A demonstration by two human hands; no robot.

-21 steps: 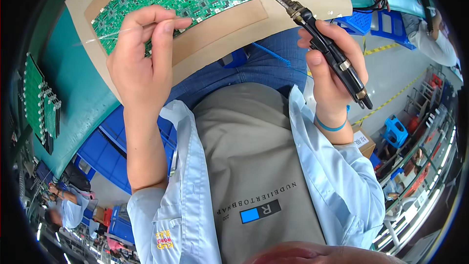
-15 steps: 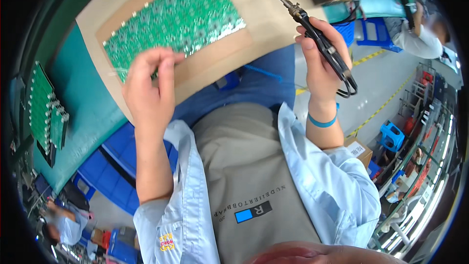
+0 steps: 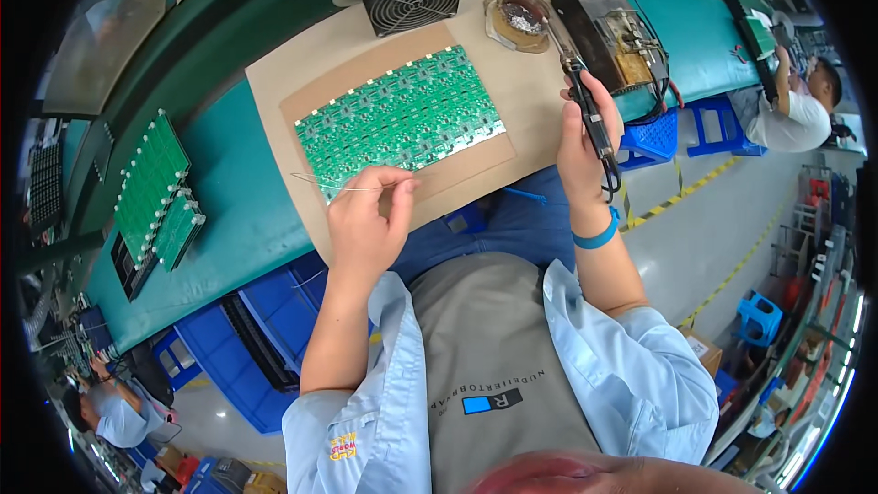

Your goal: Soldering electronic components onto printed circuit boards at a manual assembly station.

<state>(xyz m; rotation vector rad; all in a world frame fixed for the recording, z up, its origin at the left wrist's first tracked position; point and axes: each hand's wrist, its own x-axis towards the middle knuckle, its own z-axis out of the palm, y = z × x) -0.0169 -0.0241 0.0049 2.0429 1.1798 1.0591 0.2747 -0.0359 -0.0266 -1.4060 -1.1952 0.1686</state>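
My left hand (image 3: 366, 224) is closed, thumb and forefinger pinching a thin silvery solder wire (image 3: 315, 180). The wire's looped tail lies over the near left corner of a green circuit board panel (image 3: 402, 110). That hand is at the panel's near edge. A black soldering iron (image 3: 594, 119) is in my right hand (image 3: 583, 155), gripped like a pen to the right of the panel. Its metal tip points away from me, by the right rim of a round amber dish (image 3: 518, 35) with shiny silvery contents. The panel lies flat on brown cardboard (image 3: 283, 73).
Behind the panel stands a black fan (image 3: 412, 0). A metal soldering stand (image 3: 608, 32) with cables is at the far right of the cardboard. More green boards (image 3: 155, 183) lean on the green mat at left. Blue bins (image 3: 238, 357) stand below; co-workers sit on both sides.
The whole view has shifted, so the bench's far side with fan and dish now shows. Against the cardboard, the iron has moved farther away, toward the dish. Both hands keep their hold.
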